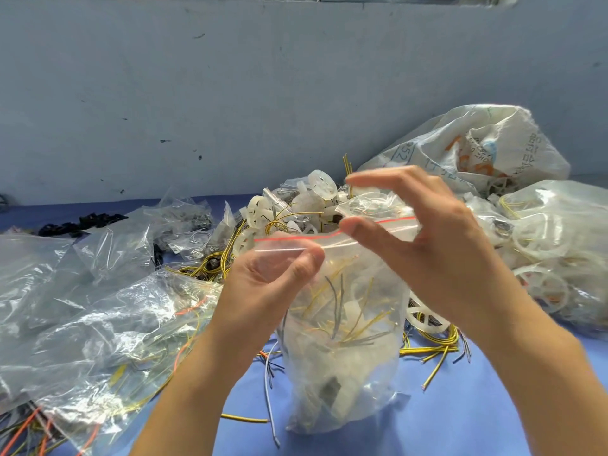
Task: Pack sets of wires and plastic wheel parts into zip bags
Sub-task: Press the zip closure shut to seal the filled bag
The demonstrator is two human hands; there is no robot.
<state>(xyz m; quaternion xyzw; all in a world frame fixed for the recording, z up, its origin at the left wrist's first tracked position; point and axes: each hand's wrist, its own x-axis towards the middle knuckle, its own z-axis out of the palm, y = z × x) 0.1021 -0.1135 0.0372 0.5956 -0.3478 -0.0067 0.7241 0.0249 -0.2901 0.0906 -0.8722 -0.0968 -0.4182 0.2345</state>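
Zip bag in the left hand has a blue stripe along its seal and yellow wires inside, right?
No. The head view shows the stripe on the zip bag is red, not blue. The left hand holds it, with yellow wires inside.

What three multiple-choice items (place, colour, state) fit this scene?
1. Where is the large white woven sack? A: far left. B: far right, by the wall. C: under the hands.
2. Which colour is the stripe on the clear plastic zip bag? A: blue. B: green. C: red.
3. What does the left hand do? A: pinches the bag's top. B: lies flat. C: holds a wheel.
B, it lies right, against the wall; C, the line is red; A, its thumb clamps the plastic.
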